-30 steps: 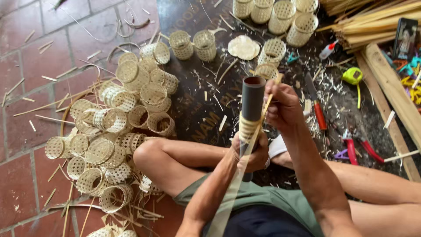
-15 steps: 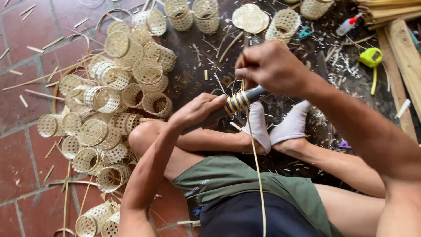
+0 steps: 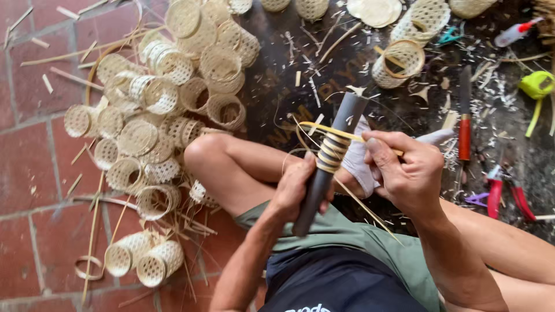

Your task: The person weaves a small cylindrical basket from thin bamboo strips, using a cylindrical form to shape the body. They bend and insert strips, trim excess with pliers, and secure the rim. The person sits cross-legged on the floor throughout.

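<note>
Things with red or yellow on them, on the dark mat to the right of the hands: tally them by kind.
Knife with red handle: 1
Pliers with red handles: 1
Yellow tape measure: 1
Bottle with red cap: 1
Total: 4

Your left hand [image 3: 298, 188] grips a dark grey tube [image 3: 326, 159], tilted, with pale bamboo strip [image 3: 330, 151] coiled round its middle. Your right hand [image 3: 404, 170] pinches the strip's free end beside the coil. Left of your knee: a heap of small woven baskets [image 3: 150, 110] on brick floor [image 3: 34, 167]. Right, on dark board: red-handled knife [image 3: 465, 124], yellow tape measure [image 3: 536, 85], red pliers [image 3: 509, 193].
</note>
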Demonstrator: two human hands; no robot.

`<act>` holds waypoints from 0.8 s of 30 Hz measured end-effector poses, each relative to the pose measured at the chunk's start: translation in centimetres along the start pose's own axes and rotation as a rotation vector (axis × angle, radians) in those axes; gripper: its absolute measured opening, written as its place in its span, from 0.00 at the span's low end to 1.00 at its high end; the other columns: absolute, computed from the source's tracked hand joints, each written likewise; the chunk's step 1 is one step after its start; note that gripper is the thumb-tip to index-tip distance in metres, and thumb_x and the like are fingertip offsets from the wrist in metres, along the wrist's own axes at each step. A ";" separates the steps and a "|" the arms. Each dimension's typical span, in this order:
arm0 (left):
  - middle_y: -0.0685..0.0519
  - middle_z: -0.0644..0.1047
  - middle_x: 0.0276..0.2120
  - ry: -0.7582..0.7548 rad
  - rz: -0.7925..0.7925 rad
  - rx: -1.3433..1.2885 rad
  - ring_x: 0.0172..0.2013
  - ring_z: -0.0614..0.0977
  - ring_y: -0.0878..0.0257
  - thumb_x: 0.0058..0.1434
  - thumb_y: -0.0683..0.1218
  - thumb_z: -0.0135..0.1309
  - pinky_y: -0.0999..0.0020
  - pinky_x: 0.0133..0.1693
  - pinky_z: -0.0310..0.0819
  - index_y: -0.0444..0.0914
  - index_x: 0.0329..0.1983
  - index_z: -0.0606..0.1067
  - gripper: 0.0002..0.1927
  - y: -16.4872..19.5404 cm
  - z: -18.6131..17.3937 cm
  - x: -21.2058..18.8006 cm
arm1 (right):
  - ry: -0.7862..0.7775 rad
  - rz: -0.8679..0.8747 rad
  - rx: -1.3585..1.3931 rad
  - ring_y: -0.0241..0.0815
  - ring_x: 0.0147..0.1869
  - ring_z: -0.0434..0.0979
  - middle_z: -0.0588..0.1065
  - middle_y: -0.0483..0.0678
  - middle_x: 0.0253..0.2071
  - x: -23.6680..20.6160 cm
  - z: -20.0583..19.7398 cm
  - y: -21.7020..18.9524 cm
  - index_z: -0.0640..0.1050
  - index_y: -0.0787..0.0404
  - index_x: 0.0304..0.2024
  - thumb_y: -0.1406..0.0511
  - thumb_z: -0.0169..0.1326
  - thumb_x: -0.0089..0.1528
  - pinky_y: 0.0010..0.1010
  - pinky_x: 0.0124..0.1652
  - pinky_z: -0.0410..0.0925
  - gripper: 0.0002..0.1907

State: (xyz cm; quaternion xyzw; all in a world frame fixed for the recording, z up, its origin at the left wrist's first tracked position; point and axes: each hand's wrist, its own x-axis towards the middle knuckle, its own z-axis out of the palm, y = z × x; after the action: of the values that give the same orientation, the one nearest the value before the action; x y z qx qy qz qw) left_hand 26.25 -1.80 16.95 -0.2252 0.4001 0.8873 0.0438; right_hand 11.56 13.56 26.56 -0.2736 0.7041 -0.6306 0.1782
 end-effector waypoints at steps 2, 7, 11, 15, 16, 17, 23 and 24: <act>0.43 0.76 0.21 -0.088 -0.154 -0.294 0.15 0.76 0.56 0.72 0.68 0.26 0.64 0.19 0.72 0.38 0.45 0.74 0.34 -1.7 1.9 0.6 | 0.066 0.075 0.070 0.27 0.27 0.70 0.77 0.44 0.31 -1.1 -1.6 -0.1 0.82 0.69 0.48 0.71 0.57 0.68 0.19 0.26 0.64 0.08; 0.44 0.73 0.21 -0.837 -0.338 -0.834 0.16 0.74 0.55 0.76 0.69 0.27 0.62 0.20 0.72 0.32 0.52 0.71 0.38 -5.2 6.1 3.0 | 0.129 0.111 0.142 0.29 0.30 0.73 0.79 0.46 0.31 -2.5 -5.9 0.5 0.82 0.70 0.42 0.72 0.60 0.64 0.20 0.31 0.67 0.06; 0.45 0.71 0.17 -1.204 -0.502 -1.106 0.12 0.73 0.58 0.76 0.59 0.31 0.64 0.14 0.70 0.32 0.58 0.72 0.29 -8.6 9.3 5.1 | 0.042 0.046 0.357 0.34 0.45 0.74 0.75 0.48 0.41 -2.8 -9.2 1.4 0.77 0.71 0.44 0.74 0.64 0.63 0.26 0.46 0.69 0.10; 0.51 0.70 0.14 -1.267 -0.601 -1.238 0.10 0.72 0.61 0.75 0.53 0.38 0.65 0.12 0.69 0.31 0.53 0.74 0.22 -11.3 11.1 4.6 | -0.168 0.181 0.769 0.44 0.56 0.78 0.77 0.55 0.56 -2.6 -11.1 1.7 0.72 0.68 0.58 0.68 0.65 0.53 0.38 0.57 0.72 0.31; 0.52 0.70 0.13 -1.192 -0.617 -1.269 0.10 0.72 0.62 0.72 0.49 0.40 0.66 0.12 0.69 0.30 0.50 0.74 0.18 -11.8 11.6 3.6 | -0.271 0.217 0.839 0.48 0.59 0.78 0.77 0.58 0.56 -2.4 -11.2 1.7 0.72 0.69 0.59 0.68 0.66 0.51 0.42 0.61 0.71 0.34; 0.53 0.70 0.12 -1.130 -0.647 -1.284 0.10 0.72 0.63 0.70 0.44 0.42 0.66 0.12 0.69 0.29 0.47 0.74 0.14 -12.0 12.3 3.5 | -0.365 0.235 0.897 0.52 0.62 0.78 0.77 0.60 0.56 -2.1 -11.4 1.8 0.72 0.71 0.61 0.67 0.66 0.49 0.46 0.66 0.69 0.37; 0.46 0.73 0.19 -1.275 -0.501 -1.048 0.16 0.75 0.56 0.70 0.44 0.47 0.63 0.19 0.73 0.25 0.45 0.72 0.14 -10.1 16.9 5.9 | -0.710 0.153 1.080 0.52 0.53 0.80 0.79 0.63 0.49 -2.6 -11.6 2.9 0.75 0.75 0.56 0.69 0.71 0.54 0.42 0.57 0.71 0.30; 0.46 0.73 0.19 -1.195 -0.465 -0.843 0.16 0.75 0.56 0.70 0.45 0.47 0.63 0.20 0.73 0.25 0.45 0.72 0.14 -8.6 16.3 6.8 | -0.728 0.125 1.088 0.51 0.50 0.81 0.79 0.63 0.46 -2.5 -11.5 3.3 0.76 0.76 0.54 0.69 0.71 0.55 0.40 0.54 0.72 0.29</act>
State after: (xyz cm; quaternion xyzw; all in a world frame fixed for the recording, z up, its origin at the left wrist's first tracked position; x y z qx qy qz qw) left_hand 16.43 15.20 17.49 0.2168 -0.1214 0.9037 0.3488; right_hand 6.19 24.33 24.73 -0.2989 0.1940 -0.7522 0.5543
